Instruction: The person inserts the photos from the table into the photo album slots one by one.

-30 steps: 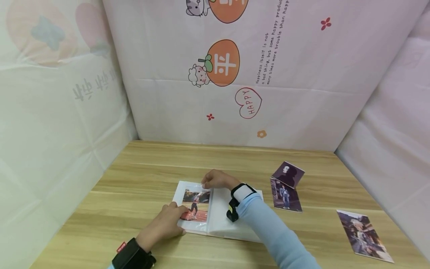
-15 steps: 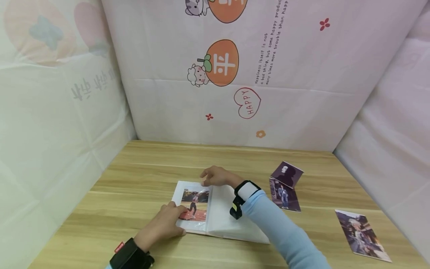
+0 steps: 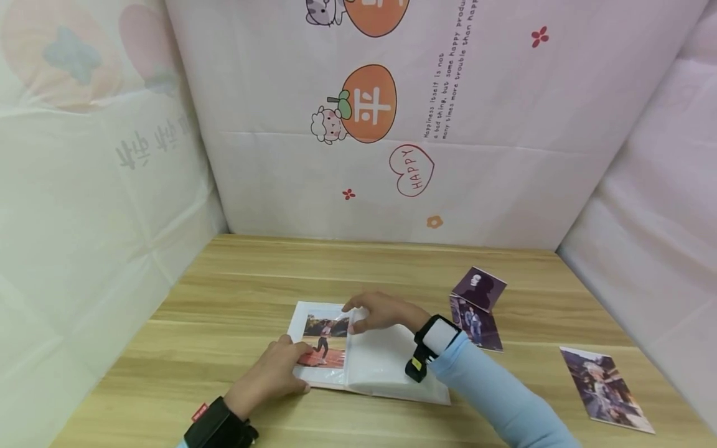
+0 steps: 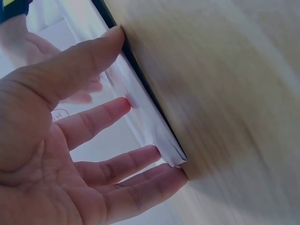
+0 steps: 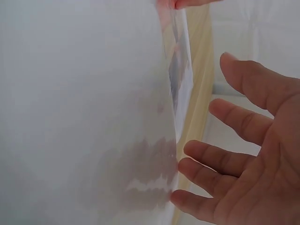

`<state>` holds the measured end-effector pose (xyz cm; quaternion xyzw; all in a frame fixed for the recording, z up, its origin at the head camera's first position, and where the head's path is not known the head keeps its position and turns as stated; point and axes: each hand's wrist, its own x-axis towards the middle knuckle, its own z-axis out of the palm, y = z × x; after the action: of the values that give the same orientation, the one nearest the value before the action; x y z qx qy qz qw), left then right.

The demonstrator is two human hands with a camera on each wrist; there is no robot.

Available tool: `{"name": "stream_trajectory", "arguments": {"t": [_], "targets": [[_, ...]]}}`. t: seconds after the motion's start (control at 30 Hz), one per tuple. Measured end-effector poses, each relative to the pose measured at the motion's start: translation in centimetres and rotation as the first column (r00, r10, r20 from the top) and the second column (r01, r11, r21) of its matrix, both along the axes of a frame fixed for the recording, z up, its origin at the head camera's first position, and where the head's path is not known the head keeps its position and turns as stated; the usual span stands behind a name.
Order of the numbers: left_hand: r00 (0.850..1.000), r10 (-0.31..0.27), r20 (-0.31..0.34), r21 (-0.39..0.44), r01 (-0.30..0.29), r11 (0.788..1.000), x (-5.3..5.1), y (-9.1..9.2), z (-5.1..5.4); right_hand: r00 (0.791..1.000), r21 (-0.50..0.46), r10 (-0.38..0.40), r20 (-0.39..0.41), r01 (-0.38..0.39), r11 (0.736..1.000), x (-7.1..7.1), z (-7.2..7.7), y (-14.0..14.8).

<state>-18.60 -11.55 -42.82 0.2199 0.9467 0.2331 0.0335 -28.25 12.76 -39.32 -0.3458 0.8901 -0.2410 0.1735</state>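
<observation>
An open photo album point(image 3: 392, 364) lies on the wooden table. Its left page has a photo point(image 3: 332, 330) of a runner on a red track under a clear sleeve; the right page is plain white. My left hand point(image 3: 273, 370) rests on the album's left edge, fingers spread. In the left wrist view its fingertips touch the album's side point(image 4: 152, 112). My right hand point(image 3: 383, 311) is over the album's far part near the fold, palm down, fingers loosely bent. In the right wrist view its spread fingers hold nothing, and the lower fingertips meet the white page point(image 5: 84, 93).
Two dark photos overlap right of the album, a silhouette print point(image 3: 480, 289) over a print of a standing figure point(image 3: 476, 326). Farther right lies another photo point(image 3: 606, 391). Printed white cloth point(image 3: 280, 186) walls the table's back and sides.
My right hand has drawn slightly toward me and to the right, from the far edge of the album onto its page. The left hand stays in place.
</observation>
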Motion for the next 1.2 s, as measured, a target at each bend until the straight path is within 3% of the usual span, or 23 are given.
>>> {"name": "stream_trajectory", "arguments": {"t": [0.3, 0.67, 0.9, 1.2], "targets": [[1.000, -0.024, -0.011, 0.023, 0.025, 0.999, 0.2, 0.0, 0.0, 0.998, 0.039, 0.055, -0.021, -0.054, 0.998, 2.9, 0.3, 3.3], [1.000, -0.017, 0.005, 0.019, 0.017, 1.000, 0.2, 0.1, 0.0, 1.000, -0.058, -0.023, -0.014, 0.022, 0.998, 3.9, -0.4, 7.3], [1.000, -0.018, 0.002, 0.023, 0.018, 1.000, 0.3, 0.1, 0.1, 0.994, -0.011, -0.046, -0.102, 0.045, 0.999, 5.0, -0.6, 8.8], [1.000, -0.017, -0.009, 0.026, 0.017, 1.000, 0.2, 0.2, 0.1, 0.989, 0.017, -0.105, -0.109, 0.107, 0.994, 6.7, -1.0, 10.3]]}}
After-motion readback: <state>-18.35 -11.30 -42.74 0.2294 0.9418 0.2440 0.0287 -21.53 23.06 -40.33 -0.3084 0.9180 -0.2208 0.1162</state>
